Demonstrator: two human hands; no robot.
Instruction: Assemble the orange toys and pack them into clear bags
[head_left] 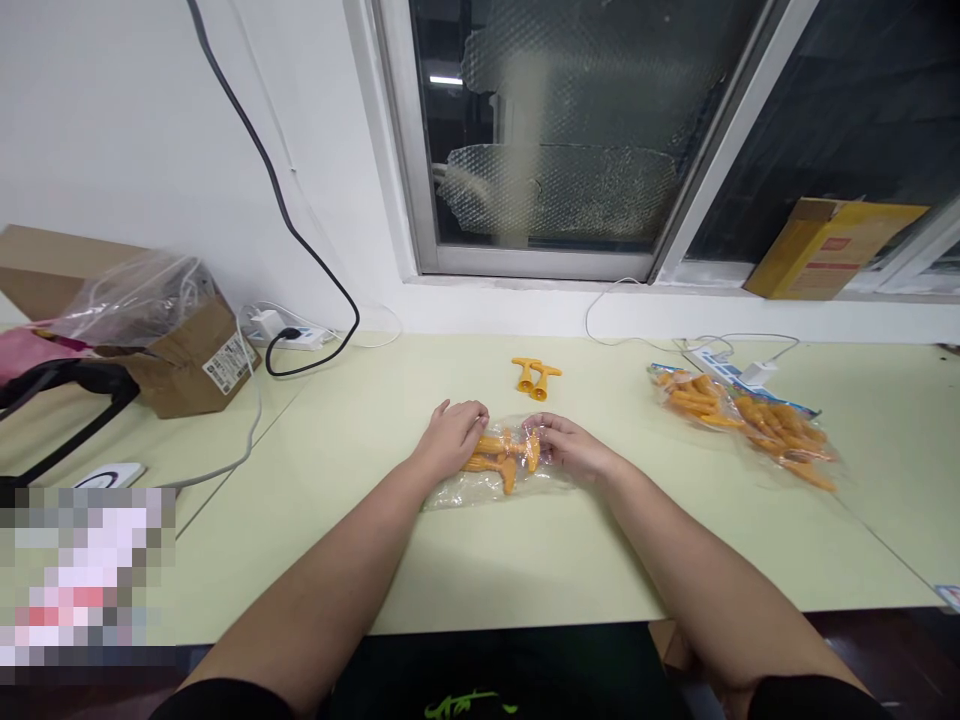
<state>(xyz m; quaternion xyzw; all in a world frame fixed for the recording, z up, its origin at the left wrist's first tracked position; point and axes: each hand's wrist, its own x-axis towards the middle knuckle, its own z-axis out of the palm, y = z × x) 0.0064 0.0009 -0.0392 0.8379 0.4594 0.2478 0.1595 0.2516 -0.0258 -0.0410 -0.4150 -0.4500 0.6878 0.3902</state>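
A clear plastic bag (pixel 469 492) lies on the table in front of me, with orange T-shaped plastic pieces (pixel 491 464) in it. My left hand (pixel 453 440) is closed over the bag's left end, its fingers curled across the ends of the pieces. At the right end, my right hand (pixel 576 450) grips the plastic, thumb and fingers drawn together beside a T-shaped head. Just beyond the bag, two loose orange T-shaped pieces (pixel 537 380) stand close together, flared ends down. Part of the bag is hidden under both hands.
Two filled bags of orange pieces (pixel 780 430) lie on the right, near a power strip (pixel 716 365). To the left stand an open cardboard box (pixel 191 350) with plastic wrap and a black cable (pixel 289 225). A yellow carton (pixel 832 250) leans against the window.
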